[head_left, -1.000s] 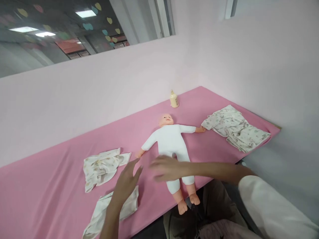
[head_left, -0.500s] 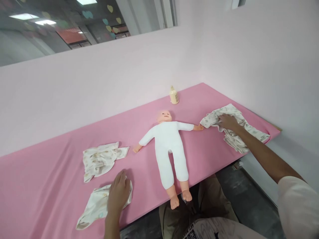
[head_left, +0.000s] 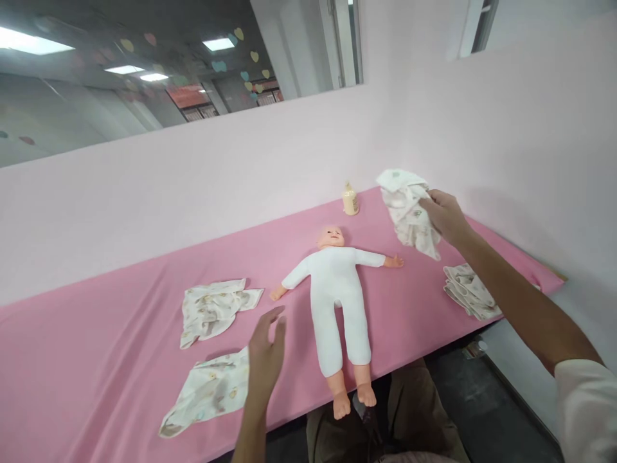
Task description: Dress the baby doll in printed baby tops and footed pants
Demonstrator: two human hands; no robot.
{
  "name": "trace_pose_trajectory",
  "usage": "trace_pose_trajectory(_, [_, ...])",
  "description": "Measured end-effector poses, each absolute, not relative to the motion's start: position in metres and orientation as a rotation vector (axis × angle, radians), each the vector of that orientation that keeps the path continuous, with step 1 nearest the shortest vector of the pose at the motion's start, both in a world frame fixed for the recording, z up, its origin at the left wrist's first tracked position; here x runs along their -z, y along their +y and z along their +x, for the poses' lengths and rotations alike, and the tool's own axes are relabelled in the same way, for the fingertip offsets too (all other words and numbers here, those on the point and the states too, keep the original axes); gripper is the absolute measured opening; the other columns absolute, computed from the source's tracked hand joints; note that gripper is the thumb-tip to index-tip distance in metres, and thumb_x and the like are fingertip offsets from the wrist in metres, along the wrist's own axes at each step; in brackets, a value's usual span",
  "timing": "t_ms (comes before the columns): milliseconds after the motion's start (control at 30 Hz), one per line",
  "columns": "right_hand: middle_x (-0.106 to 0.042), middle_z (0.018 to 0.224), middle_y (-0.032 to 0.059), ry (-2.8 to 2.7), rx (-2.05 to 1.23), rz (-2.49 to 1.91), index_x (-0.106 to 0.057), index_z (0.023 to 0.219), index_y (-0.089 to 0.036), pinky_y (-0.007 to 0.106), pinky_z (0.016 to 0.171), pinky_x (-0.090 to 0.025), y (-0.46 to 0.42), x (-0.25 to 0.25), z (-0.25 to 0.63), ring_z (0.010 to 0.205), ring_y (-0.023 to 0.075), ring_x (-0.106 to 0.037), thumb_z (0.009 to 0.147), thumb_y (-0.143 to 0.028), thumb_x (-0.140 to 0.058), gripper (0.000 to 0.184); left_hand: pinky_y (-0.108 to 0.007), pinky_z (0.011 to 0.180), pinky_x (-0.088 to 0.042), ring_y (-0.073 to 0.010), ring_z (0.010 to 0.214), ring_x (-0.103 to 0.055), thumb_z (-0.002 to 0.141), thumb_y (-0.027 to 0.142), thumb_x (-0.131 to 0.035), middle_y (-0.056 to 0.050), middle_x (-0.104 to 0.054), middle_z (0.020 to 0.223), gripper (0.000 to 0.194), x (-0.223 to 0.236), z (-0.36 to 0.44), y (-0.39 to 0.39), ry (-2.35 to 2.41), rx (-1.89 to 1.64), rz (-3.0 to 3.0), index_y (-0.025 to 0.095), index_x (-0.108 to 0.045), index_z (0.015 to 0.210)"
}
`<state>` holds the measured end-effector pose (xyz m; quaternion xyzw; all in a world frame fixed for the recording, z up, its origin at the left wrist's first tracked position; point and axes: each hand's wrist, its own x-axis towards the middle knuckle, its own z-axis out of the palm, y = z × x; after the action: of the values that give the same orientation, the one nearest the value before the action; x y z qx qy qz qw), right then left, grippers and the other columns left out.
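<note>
My right hand (head_left: 446, 215) grips a white patterned baby garment (head_left: 405, 206) and holds it up over the right part of the table. My left hand (head_left: 267, 347) hovers with fingers apart and nothing in it, beside a patterned baby garment (head_left: 207, 392) spread near the front edge. Behind that one lies a crumpled patterned baby top (head_left: 212, 308). Between my hands a baby doll (head_left: 337, 289) in a white body lies on its back, arms stretched out and feet over the front edge. Partly behind my right forearm is a folded stack of patterned cloth (head_left: 467, 292).
A cream pump bottle (head_left: 350, 200) stands at the back, close to the wall (head_left: 270, 167). The table's pink cover (head_left: 120, 354) has creases on the left. A window (head_left: 120, 77) is above the wall. My legs are under the front edge.
My right hand has lifted the top garment off the pile on the right, leaving the folded stack. My left hand has come off the front garment and moved right.
</note>
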<state>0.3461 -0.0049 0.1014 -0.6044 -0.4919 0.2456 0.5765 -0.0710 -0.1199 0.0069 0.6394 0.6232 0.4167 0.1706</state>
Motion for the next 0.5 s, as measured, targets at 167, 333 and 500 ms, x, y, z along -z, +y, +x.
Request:
trace_pose_trajectory(167, [-0.063,0.073,0.0019,-1.154,-1.289,-1.004,-0.063,0.083,-0.018,0.026,0.053,-0.048,-0.058,-0.128,0.252,0.06,0.0141,-0.058,0.074,-0.035,-0.07,0.02,-0.046,0.097,-0.049,-0.0293,0.121,-0.055,0.084,0.042,-0.064,-0.01,-0.047,0.143,0.061,-0.064,0.032,-0.121,1.239,-1.096,1.722,0.032,-0.042,0.14])
trace_pose_trajectory(333, [-0.062,0.071,0.0008,-1.184,-1.627,-0.792,-0.065,0.089,-0.017,0.021,0.05,-0.043,-0.08,-0.12,0.22,0.059,0.0112,-0.056,0.078,-0.041,-0.07,0.027,-0.038,0.102,-0.044,-0.0256,0.132,-0.045,0.079,0.036,-0.071,-0.011,-0.04,0.147,0.074,-0.086,0.056,-0.107,1.176,-1.3,1.603,0.028,-0.035,0.143])
trace_pose_trajectory(500, [-0.058,0.067,-0.0017,-1.136,-1.621,-0.817,-0.064,0.085,-0.019,0.022,0.049,-0.04,-0.082,-0.107,0.215,0.055,0.0099,-0.051,0.078,-0.044,-0.07,0.027,-0.031,0.081,-0.05,-0.0178,0.092,-0.062,0.086,0.032,-0.061,-0.007,-0.065,0.106,0.03,-0.08,0.04,-0.099,1.073,-1.143,1.557,0.02,-0.06,0.113])
